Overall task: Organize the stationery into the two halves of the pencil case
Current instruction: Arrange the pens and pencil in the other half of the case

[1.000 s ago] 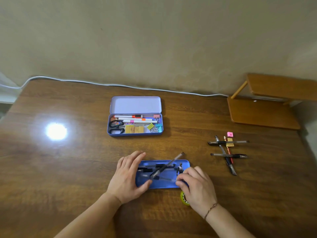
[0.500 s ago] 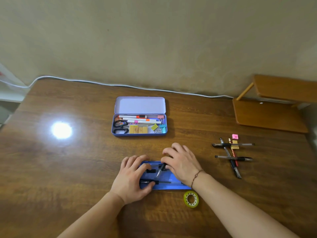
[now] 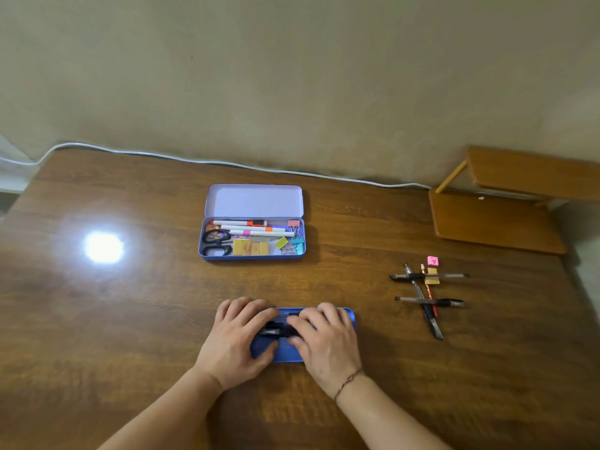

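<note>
From the head camera we count two case halves on the worktop. The purple half lies open farther back, holding three markers, one pair of scissors, four tan erasers and some binder clips. The blue half lies near us under both hands. Our left hand rests its relaxed fingers on the tray's left end; our right hand lays fingers over the dark pens inside, whether pinching one we cannot tell. Right of them, a loose pile holds about four pens, one red pencil and two small erasers.
</note>
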